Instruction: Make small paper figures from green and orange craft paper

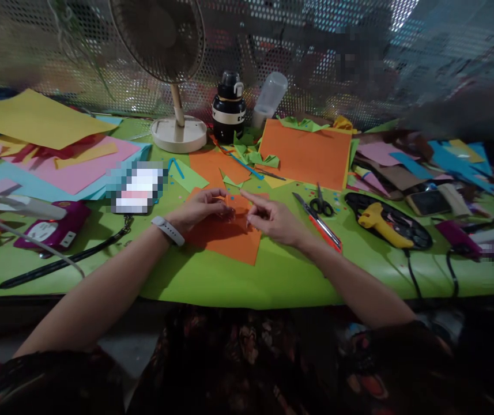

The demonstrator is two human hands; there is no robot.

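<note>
An orange paper sheet (233, 245) lies at a slant on the green tabletop in front of me, with both hands over its upper part. My left hand (203, 208), with a pale band (168, 230) at the wrist, has its fingers curled and its thumb drawn in toward them; whatever is between them is too small to make out. Facing it, my right hand (275, 219) stretches its index finger out over the sheet. The right thumb is bent and apart from that finger, and the other fingers are curled. A narrow gap with orange paper showing separates the two hands.
Right of my hands lie a box cutter (316, 222), black scissors (321, 202) and a yellow-handled glue gun (383, 226). A fan (180, 135), a black bottle (229, 109) and orange sheets (305, 153) stand or lie behind. Leftward are a blurred phone (136, 187) and coloured papers (34, 121).
</note>
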